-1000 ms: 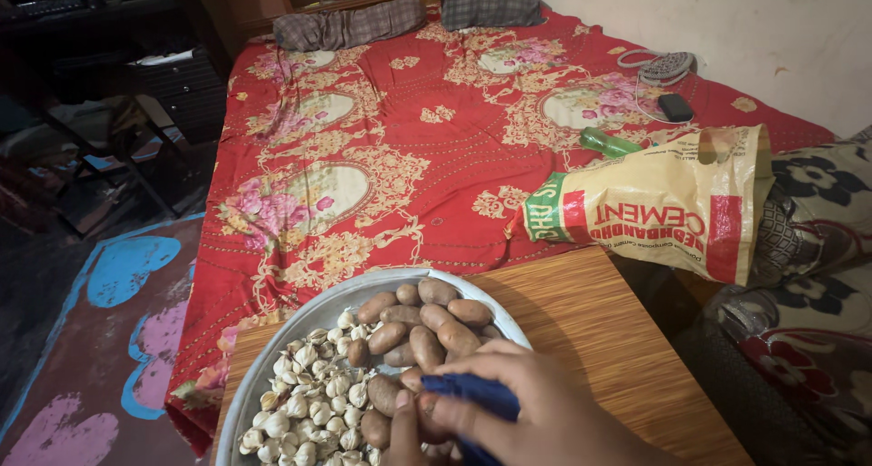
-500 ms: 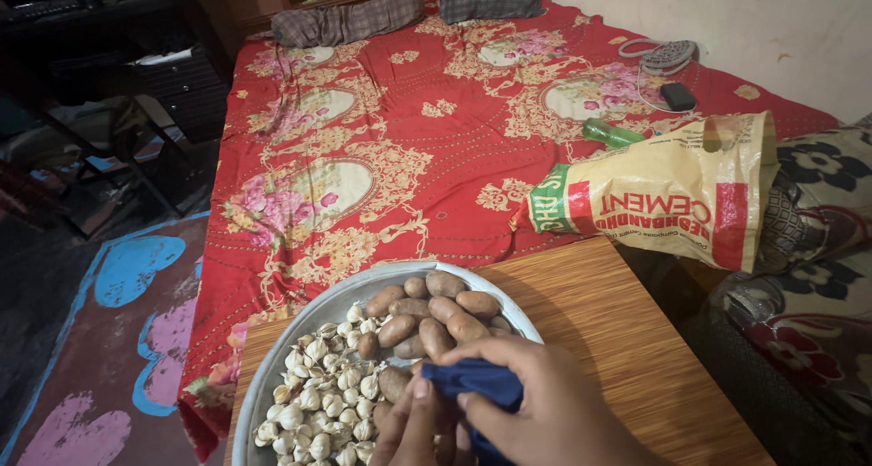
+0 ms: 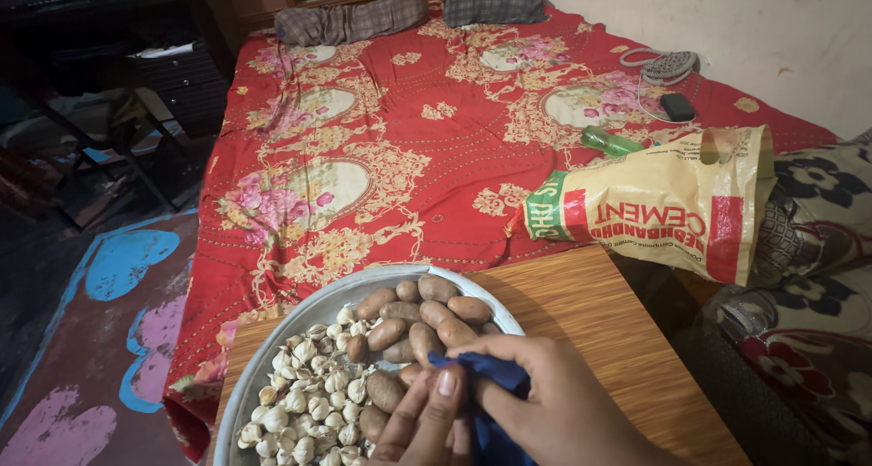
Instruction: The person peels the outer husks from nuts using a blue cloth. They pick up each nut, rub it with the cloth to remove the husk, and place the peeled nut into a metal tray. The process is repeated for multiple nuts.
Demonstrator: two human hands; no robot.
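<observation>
Blue cloth (image 3: 486,402) sits bunched between both hands at six o'clock in the head view, low over the near edge of a metal tray (image 3: 300,316). The right hand (image 3: 554,411) comes in from five o'clock with its fingers curled over the cloth, clasping it from above. The left hand (image 3: 427,421) rises from the bottom edge, its thumb and fingers pinched against the cloth's left side. Both grips look firm, most likely because something small is being rubbed or held inside the folds, but the cloth hides whatever that is.

The tray rests on a wooden table (image 3: 599,330), close to the person so its contents stay within easy reach. Brown oblong pieces (image 3: 427,316), like small potatoes or nuts in shell, are heaped toward one o'clock of the tray. Pale garlic-like cloves (image 3: 304,384) lie toward eight o'clock, the two kinds apparently kept in separate heaps. I cannot tell for certain what either is.

Beyond the table a red flowered sheet (image 3: 427,148) covers a bed. A yellow woven sack (image 3: 663,207) lies on its side at three o'clock, with a green bottle (image 3: 610,142) just behind it. A dark phone (image 3: 677,107) and a coiled cable (image 3: 668,64) sit near one o'clock, and two grey pillows (image 3: 350,19) at twelve.

The tray's near rim, both wrists and the table's front are cut off by the bottom edge. The floor at nine o'clock is dim, showing only painted heart shapes (image 3: 127,262).
</observation>
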